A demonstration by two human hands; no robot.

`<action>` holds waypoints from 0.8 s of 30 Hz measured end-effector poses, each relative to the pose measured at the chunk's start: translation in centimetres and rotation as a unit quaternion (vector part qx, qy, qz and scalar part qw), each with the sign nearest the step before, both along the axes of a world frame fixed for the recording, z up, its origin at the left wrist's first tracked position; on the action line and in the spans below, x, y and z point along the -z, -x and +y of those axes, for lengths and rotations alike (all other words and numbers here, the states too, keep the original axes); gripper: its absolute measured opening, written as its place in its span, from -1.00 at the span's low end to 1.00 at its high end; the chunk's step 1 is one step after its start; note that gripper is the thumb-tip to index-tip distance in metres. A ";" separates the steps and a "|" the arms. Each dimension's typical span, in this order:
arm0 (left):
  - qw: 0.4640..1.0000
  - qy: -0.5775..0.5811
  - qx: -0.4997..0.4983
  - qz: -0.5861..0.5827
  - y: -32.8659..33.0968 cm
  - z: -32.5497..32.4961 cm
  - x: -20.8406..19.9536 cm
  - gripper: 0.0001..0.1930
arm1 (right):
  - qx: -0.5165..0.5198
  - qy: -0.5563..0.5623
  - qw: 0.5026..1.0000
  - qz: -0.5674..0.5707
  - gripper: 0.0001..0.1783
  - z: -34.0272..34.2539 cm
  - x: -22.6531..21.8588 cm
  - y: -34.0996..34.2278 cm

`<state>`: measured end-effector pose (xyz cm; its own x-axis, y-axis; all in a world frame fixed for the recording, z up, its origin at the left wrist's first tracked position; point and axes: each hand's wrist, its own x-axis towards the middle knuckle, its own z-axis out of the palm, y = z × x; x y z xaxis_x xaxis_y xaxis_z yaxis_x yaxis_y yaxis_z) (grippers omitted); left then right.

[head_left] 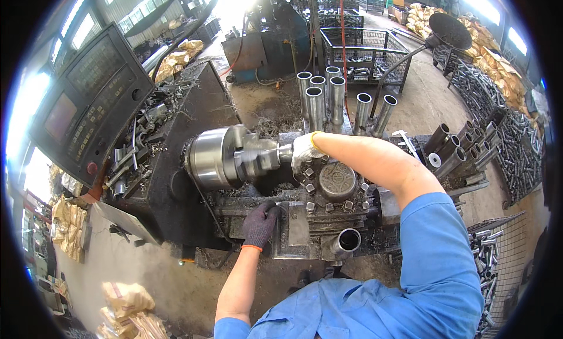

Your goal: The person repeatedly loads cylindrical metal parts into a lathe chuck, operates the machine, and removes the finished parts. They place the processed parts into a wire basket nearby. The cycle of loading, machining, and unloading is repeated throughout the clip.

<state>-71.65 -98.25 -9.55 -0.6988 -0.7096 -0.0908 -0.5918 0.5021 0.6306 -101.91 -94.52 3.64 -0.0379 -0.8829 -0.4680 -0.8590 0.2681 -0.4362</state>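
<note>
The lathe chuck point(212, 157) is blurred by spinning, and its jaws point(255, 157) smear around a short shiny metal workpiece point(285, 153). Reaching over the tool post point(338, 181), my right hand point(306, 150), in a white glove with a yellow cuff, is closed at the workpiece's outer end. Whatever its curled fingers hold is hidden. My left hand point(260, 225), in a dark glove with an orange cuff, lies with fingers stretched forward on the carriage point(293, 230), below the chuck. A metal tube point(347, 240) stands near the carriage's front.
Several shiny tubes point(337, 101) stand upright behind the tool post. Darker tubes point(451, 148) and a caliper point(407, 144) lie to the right. On the left rises a control panel point(88, 104) beside a chip-strewn, tool-covered machine top point(138, 145). Wire bins point(375, 52) stand behind.
</note>
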 end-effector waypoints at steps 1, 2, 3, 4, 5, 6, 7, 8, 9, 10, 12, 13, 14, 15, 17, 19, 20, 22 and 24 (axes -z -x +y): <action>1.000 -0.006 0.017 0.002 0.0 0.2 -0.3 -0.51 | 0.032 0.011 0.998 -0.045 -0.41 0.2 0.2 0.0; 0.999 -0.019 0.018 0.036 0.2 0.5 -0.7 -0.49 | 0.064 0.024 0.994 -0.087 -0.41 1.0 0.2 0.5; 0.997 -0.039 0.019 0.066 0.5 0.9 -1.2 -0.46 | 0.096 0.037 0.986 -0.129 -0.40 1.3 0.1 0.6; 0.992 -0.057 0.016 0.108 0.8 1.4 -1.8 -0.43 | 0.128 0.050 0.976 -0.171 -0.40 1.6 0.0 1.0; 0.984 -0.094 0.020 0.148 1.2 1.9 -2.4 -0.37 | 0.121 0.063 0.978 -0.158 -0.40 1.7 -0.2 1.2; 0.971 -0.129 0.021 0.200 1.7 2.5 -3.0 -0.30 | 0.115 0.076 0.980 -0.144 -0.40 1.6 -0.3 1.4; 0.952 -0.155 0.023 0.261 2.1 3.0 -3.4 -0.23 | 0.080 0.073 0.990 -0.092 -0.39 1.6 -0.4 1.5; 0.953 -0.174 0.037 0.246 2.4 3.5 -3.7 -0.05 | 0.102 0.034 0.990 -0.094 -0.39 1.2 -0.4 1.4; 0.934 -0.226 0.020 0.276 2.6 3.8 -3.9 -0.04 | 0.145 -0.029 0.985 -0.091 -0.37 1.1 -0.5 1.5; 0.911 -0.273 -0.003 0.310 2.6 4.1 -3.9 -0.04 | 0.077 -0.059 0.984 -0.148 -0.39 0.9 -0.4 1.2; 0.901 -0.300 -0.027 0.312 2.3 4.2 -3.7 -0.03 | 0.137 -0.059 0.985 -0.092 -0.39 0.9 -0.2 1.1; 0.917 -0.281 -0.030 0.280 2.2 4.1 -3.5 -0.02 | 0.064 -0.013 0.995 -0.076 -0.38 1.0 -0.1 1.2; 0.934 -0.232 -0.022 0.272 2.0 3.9 -3.3 0.00 | 0.078 0.021 0.993 -0.083 -0.42 1.1 0.1 1.1; 0.912 -0.308 -0.033 0.269 2.0 3.6 -3.2 0.01 | 0.055 0.057 0.992 -0.103 -0.42 1.1 0.3 1.2; 0.868 -0.407 -0.066 0.277 2.7 3.0 -3.0 0.05 | 0.110 0.048 0.985 -0.128 -0.49 0.8 1.0 1.4; 0.871 -0.397 -0.041 0.288 4.5 2.6 -3.0 0.01 | 0.100 0.013 0.982 -0.161 -0.56 0.0 1.9 1.5; 0.892 -0.373 -0.022 0.254 5.7 2.4 -3.1 0.00 | 0.107 0.002 0.976 -0.191 -0.55 -0.6 2.2 1.7; 0.859 -0.383 0.066 0.334 8.7 2.1 -3.1 -0.13 | 0.154 -0.049 0.969 -0.186 -0.50 -1.5 2.9 2.1; 0.831 -0.444 0.013 0.335 10.8 2.1 -2.9 -0.22 | 0.000 0.018 0.987 -0.160 -0.51 -1.5 3.0 2.7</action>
